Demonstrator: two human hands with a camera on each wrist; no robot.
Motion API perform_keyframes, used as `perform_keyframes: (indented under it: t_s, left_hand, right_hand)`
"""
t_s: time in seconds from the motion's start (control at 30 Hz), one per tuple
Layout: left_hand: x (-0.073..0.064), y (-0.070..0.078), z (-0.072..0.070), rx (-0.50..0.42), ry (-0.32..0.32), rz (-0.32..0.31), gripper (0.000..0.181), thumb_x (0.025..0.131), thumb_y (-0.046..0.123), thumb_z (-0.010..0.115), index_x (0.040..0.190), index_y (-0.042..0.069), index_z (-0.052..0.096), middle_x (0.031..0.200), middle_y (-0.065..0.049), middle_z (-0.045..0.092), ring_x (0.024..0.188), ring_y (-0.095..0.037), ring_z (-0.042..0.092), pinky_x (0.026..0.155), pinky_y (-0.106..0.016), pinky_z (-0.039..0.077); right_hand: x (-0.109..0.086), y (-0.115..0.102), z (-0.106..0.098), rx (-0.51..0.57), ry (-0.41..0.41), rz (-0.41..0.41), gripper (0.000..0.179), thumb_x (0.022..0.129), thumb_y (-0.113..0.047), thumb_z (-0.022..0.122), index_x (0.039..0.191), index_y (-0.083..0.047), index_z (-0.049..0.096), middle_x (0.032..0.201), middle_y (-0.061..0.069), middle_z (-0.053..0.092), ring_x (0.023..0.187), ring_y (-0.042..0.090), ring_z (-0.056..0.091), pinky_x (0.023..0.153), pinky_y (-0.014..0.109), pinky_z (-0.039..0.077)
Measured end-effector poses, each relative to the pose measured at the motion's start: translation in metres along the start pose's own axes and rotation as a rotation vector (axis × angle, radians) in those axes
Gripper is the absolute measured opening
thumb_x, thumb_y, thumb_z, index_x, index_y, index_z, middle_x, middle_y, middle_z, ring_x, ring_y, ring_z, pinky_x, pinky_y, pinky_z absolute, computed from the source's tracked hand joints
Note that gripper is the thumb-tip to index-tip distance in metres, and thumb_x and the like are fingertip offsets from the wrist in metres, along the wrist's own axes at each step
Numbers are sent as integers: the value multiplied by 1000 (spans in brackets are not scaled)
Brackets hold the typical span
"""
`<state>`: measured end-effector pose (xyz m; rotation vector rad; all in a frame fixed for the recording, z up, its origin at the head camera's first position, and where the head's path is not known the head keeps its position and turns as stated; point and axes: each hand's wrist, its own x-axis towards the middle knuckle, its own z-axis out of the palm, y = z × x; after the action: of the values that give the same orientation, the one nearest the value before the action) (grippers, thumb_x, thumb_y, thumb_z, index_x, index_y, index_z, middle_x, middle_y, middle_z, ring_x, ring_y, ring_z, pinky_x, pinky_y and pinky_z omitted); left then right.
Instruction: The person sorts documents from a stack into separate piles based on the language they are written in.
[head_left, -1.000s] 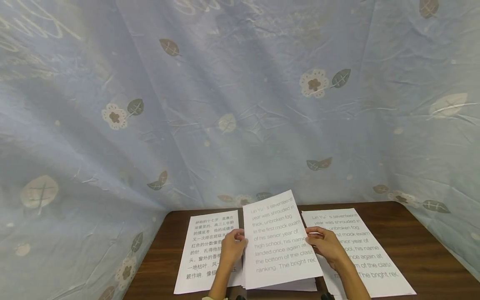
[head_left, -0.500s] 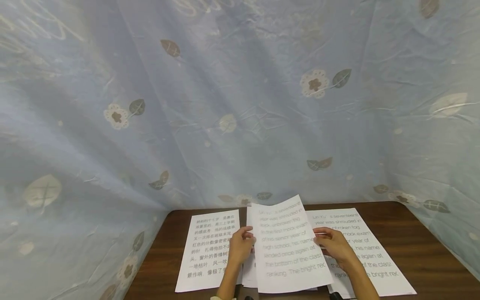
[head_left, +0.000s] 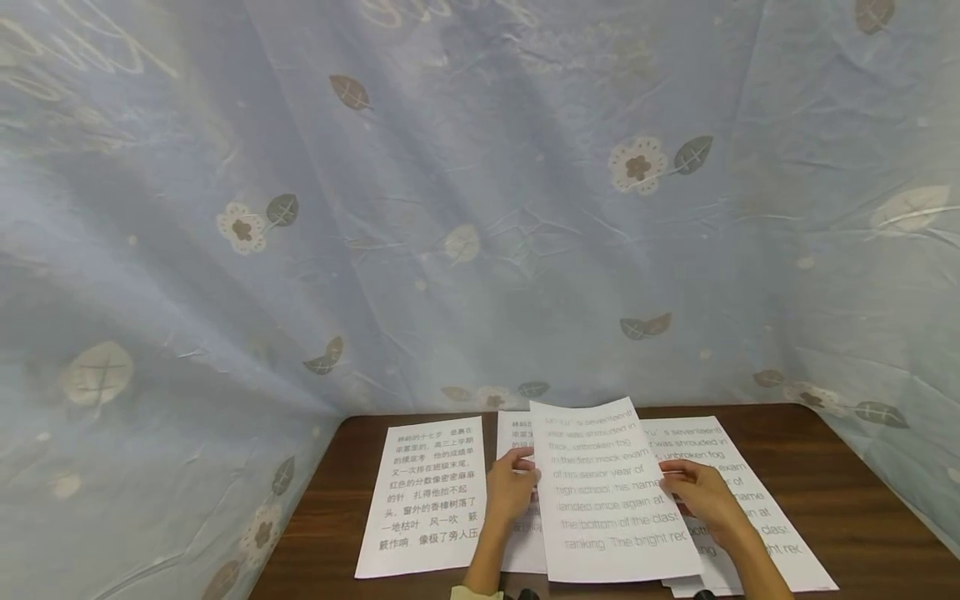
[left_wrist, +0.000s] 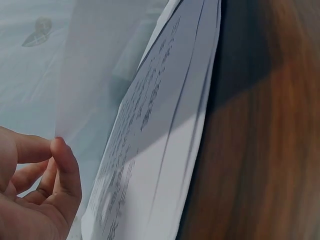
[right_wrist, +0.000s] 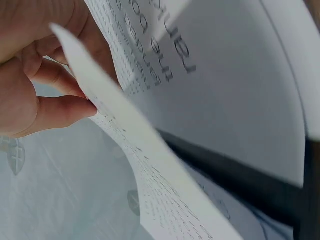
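Between both hands a sheet of paper [head_left: 611, 500] printed with English text is held up off the table, its top edge slightly bowed. My left hand [head_left: 512, 487] pinches its left edge between thumb and finger; the left wrist view shows the pinch of that hand [left_wrist: 45, 175] close up. At the opposite edge my right hand [head_left: 701, 497] pinches the sheet, its thumb on the printed side. Below the raised sheet lies a middle stack of paper [head_left: 525, 546] with Chinese text, partly covered. Under the right hand is a right stack of English pages [head_left: 787, 550], also partly hidden.
A left stack of paper [head_left: 423, 500] with Chinese text lies apart from the middle one. All of it is on a dark brown wooden table [head_left: 315, 533]. A pale blue patterned cloth [head_left: 480, 208] hangs behind the table's far edge.
Both hands have carried the English sheet to the right, from over the middle stack to partly over the right stack. The Chinese text of the middle stack has come into view.
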<state>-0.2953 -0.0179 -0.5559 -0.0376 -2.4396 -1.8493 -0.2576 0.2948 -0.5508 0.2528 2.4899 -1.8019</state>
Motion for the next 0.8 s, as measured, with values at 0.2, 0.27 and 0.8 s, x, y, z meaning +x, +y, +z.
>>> perform_keyframes:
  t_s: [0.2,0.27,0.8]
  left_hand:
    - [-2,1,16,-37,-9,-1,40,93,4,72,133,4,72,102,-5,73,73,-10,68,57,-21,59]
    - [-3,1,21,-54,-10,-14,40,94,4,71,133,5,72,101,-4,72,72,-10,68,57,-21,59]
    - [-12,11,66,-112,-30,-28,41,93,4,73,133,7,72,99,-2,71,69,-8,66,54,-20,57]
  right_hand:
    - [2,8,-13,-60,13,14,49,106,-13,61,147,12,52,125,20,71,94,18,71,75,32,62]
    - [3,10,-17,-67,17,18,49,105,-13,61,147,12,52,124,19,72,93,18,70,74,31,62]
    - [1,29,-60,-126,52,19,49,104,-11,62,144,15,54,115,13,75,87,13,68,69,29,59]
